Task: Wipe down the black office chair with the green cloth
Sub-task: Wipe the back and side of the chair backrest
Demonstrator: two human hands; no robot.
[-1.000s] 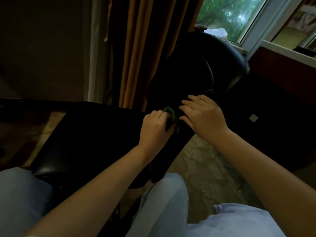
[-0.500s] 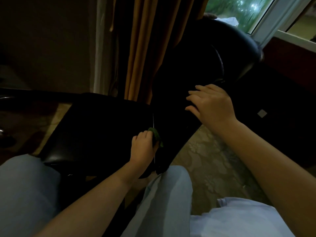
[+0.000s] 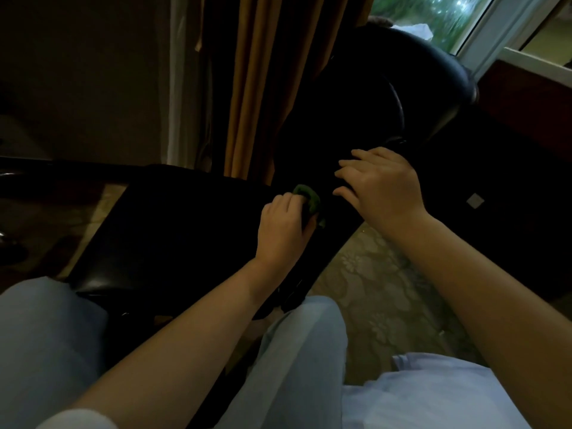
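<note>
- Your left hand (image 3: 283,229) is closed around the green cloth (image 3: 308,201), and the fingers (image 3: 286,202) press the bunched cloth against the black office chair (image 3: 173,230), at the place where the seat meets the backrest.
- Only a small part of the cloth shows above and to the right of your knuckles; the rest is hidden under the hand.
- Your right hand (image 3: 382,184) holds nothing. It lies flat, fingers spread, on the lower part of the backrest, just beside the cloth.
- The seat of the chair is wide, dark and a little shiny at its front edge, close to your knees in light blue trousers (image 3: 305,351).
- The backrest leans away from you toward the window (image 3: 430,17), and its rounded top catches some light.
- Behind the chair hangs an orange-brown curtain (image 3: 263,88), with a pale strip of thinner curtain to its left, and then a dim wall (image 3: 80,72).
- The floor (image 3: 380,280) under your right arm has a pale carpet with a flower pattern.
- The room is dark; daylight comes only from the window, where green leaves are visible outside.
</note>
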